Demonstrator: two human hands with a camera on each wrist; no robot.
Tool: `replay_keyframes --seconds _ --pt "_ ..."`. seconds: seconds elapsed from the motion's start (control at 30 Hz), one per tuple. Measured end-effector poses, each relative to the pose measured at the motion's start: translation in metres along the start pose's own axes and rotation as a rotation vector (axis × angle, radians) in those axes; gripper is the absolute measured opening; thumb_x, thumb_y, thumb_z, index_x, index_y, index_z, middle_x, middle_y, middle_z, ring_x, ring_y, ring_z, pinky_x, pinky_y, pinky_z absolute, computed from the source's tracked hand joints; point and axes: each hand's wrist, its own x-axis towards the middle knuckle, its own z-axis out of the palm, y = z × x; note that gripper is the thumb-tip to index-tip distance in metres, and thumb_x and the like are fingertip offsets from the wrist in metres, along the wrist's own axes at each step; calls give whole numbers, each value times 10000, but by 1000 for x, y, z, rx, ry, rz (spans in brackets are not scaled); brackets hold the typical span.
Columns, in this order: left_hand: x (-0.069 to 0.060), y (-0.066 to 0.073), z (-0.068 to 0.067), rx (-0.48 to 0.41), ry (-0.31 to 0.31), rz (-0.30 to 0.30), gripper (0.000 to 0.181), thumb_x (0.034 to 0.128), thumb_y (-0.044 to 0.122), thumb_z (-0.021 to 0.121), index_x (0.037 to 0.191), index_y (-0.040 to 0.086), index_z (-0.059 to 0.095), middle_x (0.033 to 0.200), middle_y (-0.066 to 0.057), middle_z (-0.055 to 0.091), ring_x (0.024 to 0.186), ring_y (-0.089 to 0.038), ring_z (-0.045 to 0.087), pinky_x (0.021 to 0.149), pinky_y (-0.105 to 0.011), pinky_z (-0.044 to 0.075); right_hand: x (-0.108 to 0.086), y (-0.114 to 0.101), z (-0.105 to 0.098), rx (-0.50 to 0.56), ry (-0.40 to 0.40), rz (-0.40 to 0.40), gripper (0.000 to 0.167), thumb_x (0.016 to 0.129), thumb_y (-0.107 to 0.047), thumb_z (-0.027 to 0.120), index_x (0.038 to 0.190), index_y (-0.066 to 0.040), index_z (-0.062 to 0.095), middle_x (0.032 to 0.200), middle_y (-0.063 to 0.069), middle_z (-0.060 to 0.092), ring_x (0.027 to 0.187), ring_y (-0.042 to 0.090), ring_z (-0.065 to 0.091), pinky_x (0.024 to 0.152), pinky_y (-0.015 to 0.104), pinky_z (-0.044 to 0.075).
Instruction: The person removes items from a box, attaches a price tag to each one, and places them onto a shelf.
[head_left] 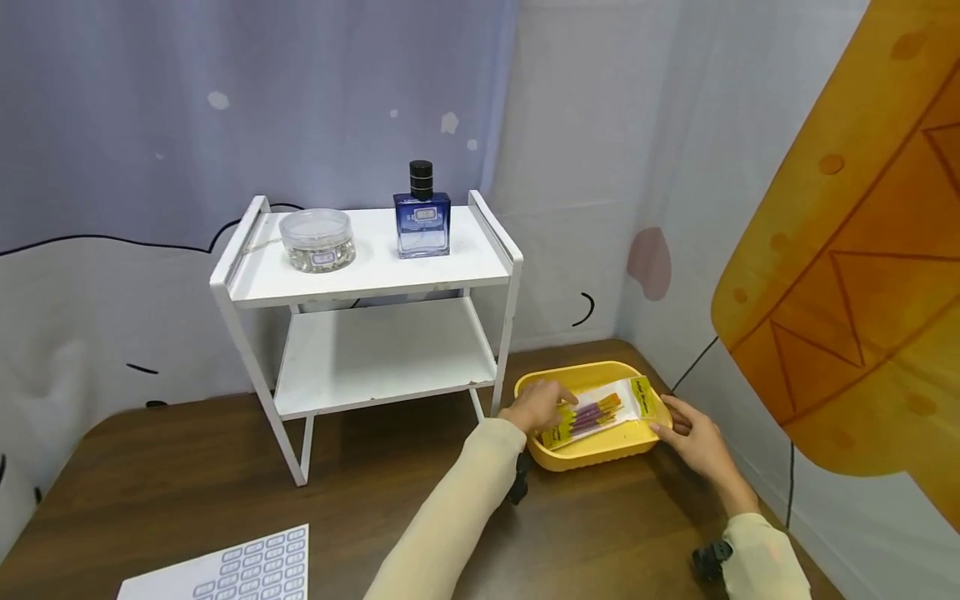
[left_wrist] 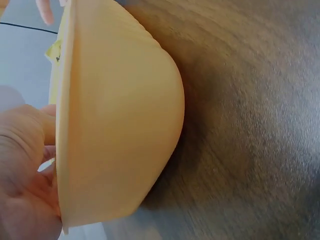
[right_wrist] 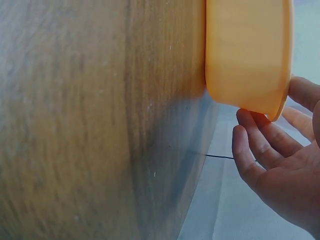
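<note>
A yellow plastic basket (head_left: 600, 456) stands on the brown table at the right. In it lies a clear packet of paintbrushes (head_left: 597, 413) with purple and orange parts; its yellow-green header reaches the basket's right end. My left hand (head_left: 537, 407) comes over the basket's left rim and grips the packet's left end, its index finger stretched across the top. The left wrist view shows the basket wall (left_wrist: 120, 110) hiding part of the fingers. At the basket's right end my right hand (head_left: 697, 446) holds the rim, thumb above and fingers against the outer side.
Left of the basket stands a white two-tier shelf (head_left: 386, 354). On its top are a clear round jar (head_left: 318, 242) and a blue perfume bottle (head_left: 423, 223). A sheet of labels (head_left: 240, 571) lies at the table's front left. Printed curtains hang behind and to the right.
</note>
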Motion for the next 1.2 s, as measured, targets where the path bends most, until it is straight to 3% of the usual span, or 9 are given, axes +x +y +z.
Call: replay_keyframes --seconds 0.1,0.17,0.33,0.53,0.73,0.97,1.1,1.2 --pt "0 1 0 -60 22 20 516 859 -98 588 1278 183 699 1327 -54 667 719 -129 551 508 -192 365 -1 0 0 3 -1 2 624 926 -153 713 1442 71 442 1271 375 593 1118 484 637 853 437 582" --pt "1 2 -1 -79 38 34 518 863 -98 568 1280 182 698 1337 -72 658 711 -128 527 467 -181 346 -2 0 -1 3 -5 6 624 926 -153 712 1442 70 440 1278 377 588 1123 486 633 868 466 575" --pt "2 4 -7 -70 86 82 483 864 -81 571 1251 169 716 1295 -60 686 813 -125 510 545 -165 348 -2 0 0 -20 -22 17 634 937 -168 700 1454 73 422 1295 368 581 1134 484 628 881 489 568" --pt "0 7 -15 -112 104 115 451 887 -81 561 1249 139 714 1229 -56 717 519 -82 305 493 -174 282 1 0 0 -19 -6 20 623 927 -170 713 1410 123 451 1271 372 593 1115 486 641 839 435 589" --pt "-2 11 -24 -155 148 123 428 899 -61 570 1236 153 724 1243 -80 705 472 -62 237 447 -174 234 1 1 -1 -25 -8 28 607 931 -221 712 1374 132 494 1259 346 616 1092 456 662 778 310 593" --pt "-9 26 -42 -202 203 135 368 944 12 581 1240 178 723 1281 -83 691 456 -68 285 443 -166 267 1 3 -1 -45 -3 21 601 939 -250 699 1375 116 506 1245 334 631 1074 442 669 742 236 562" --pt "-15 38 -57 -207 239 163 342 949 38 605 1234 182 726 1296 -72 684 605 -64 419 532 -158 346 1 3 -1 -39 -3 18 609 938 -267 700 1371 116 510 1239 332 635 1065 435 673 716 186 540" --pt "-21 45 -66 -219 239 183 341 950 41 612 1245 175 719 1326 -85 667 623 -73 433 538 -156 356 0 3 -1 -37 -2 22 611 940 -274 699 1373 114 510 1240 329 636 1057 426 674 699 158 519"
